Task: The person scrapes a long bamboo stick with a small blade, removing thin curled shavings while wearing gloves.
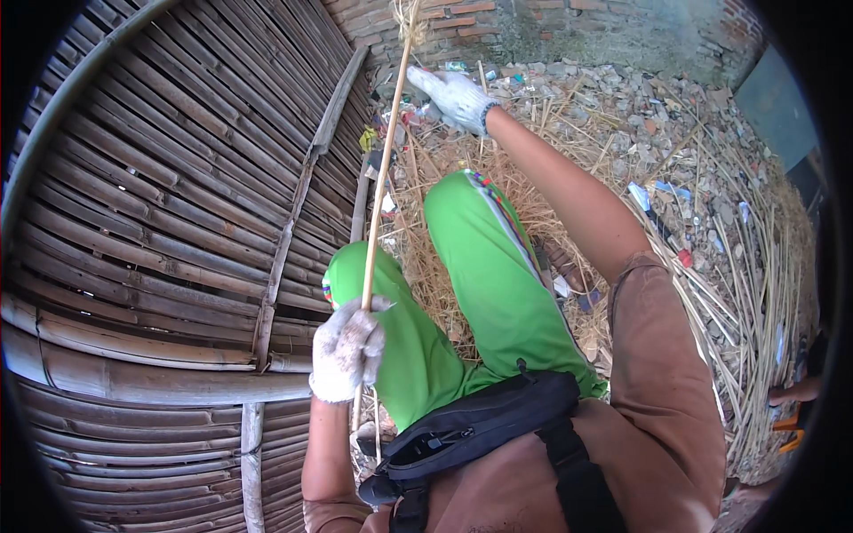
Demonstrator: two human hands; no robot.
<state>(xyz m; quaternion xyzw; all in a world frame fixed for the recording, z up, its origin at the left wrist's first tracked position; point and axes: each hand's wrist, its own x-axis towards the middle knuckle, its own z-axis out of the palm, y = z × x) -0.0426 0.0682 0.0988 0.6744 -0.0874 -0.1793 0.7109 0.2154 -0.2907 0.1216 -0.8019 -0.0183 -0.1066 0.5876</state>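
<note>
My left hand point(348, 352), in a whitish glove, is wrapped round the lower part of a long, thin bamboo stick point(384, 178). The stick slants up past my knees, and pale fibres point(410, 27) cling near its top. Farther out, my right hand point(455, 99), also gloved, is beside the upper stick with its thumb or a finger pointing at it. Its other fingers curl out of sight underneath, so what they hold is hidden. I cannot tell whether this hand touches the stick.
A bamboo slat wall point(178, 178) rises on the left, a brick wall point(569, 31) at the far end. Straw shavings point(524, 191) and rubble point(622, 115) cover the ground. Split bamboo strips point(711, 302) lie at right. Part of another person point(797, 392) shows at the right edge.
</note>
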